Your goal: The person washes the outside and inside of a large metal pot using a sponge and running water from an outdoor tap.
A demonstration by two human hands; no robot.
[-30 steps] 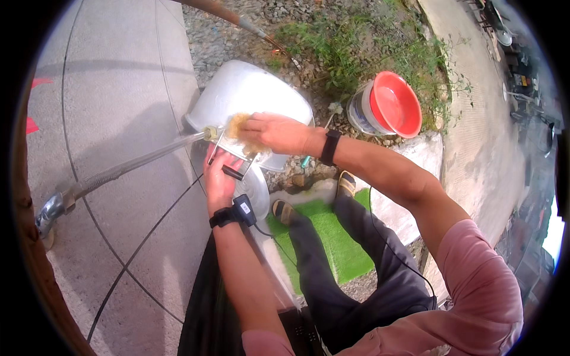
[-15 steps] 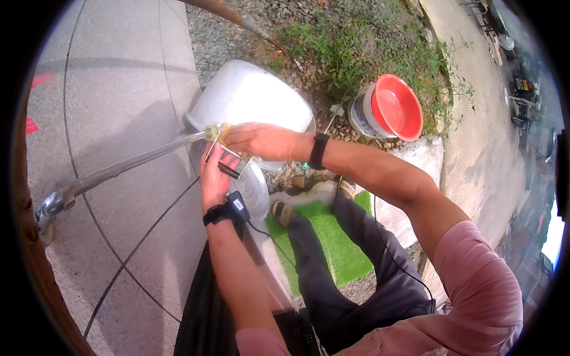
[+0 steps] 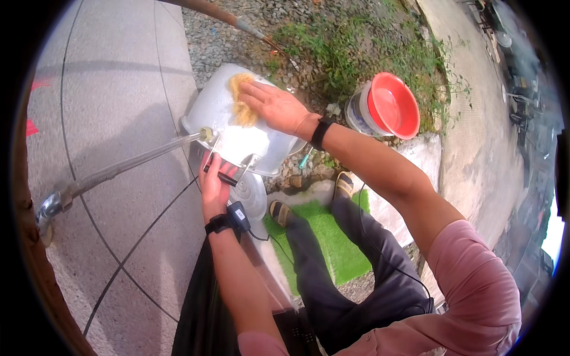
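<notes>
A white plastic bucket [image 3: 208, 98] lies tipped on its side, its wall facing up. My left hand [image 3: 215, 188] is closed round the bucket's wire handle, near the black grip [image 3: 228, 178]. With fingers stretched out, my right hand [image 3: 276, 108] presses a yellow scrubbing cloth [image 3: 244, 113] flat against the bucket's wall. Just above my left hand, the end of a clear hose [image 3: 142, 153] reaches the bucket's edge. The hose comes from a metal tap [image 3: 50, 207] at the left. Bright glare washes out part of the bucket.
A red basin [image 3: 395, 107] sits in another white bucket [image 3: 358, 113] at the right. A round pale lid [image 3: 253, 196] lies below the tipped bucket. Green matting [image 3: 320, 237] is under my legs. Gravel [image 3: 205, 41] and weeds [image 3: 338, 65] lie beyond; tiles [image 3: 119, 118] cover the left.
My right hand has moved from beside the hose end, up and onto the bucket's wall with the yellow cloth. The hose end is now uncovered. My left hand stays at the handle.
</notes>
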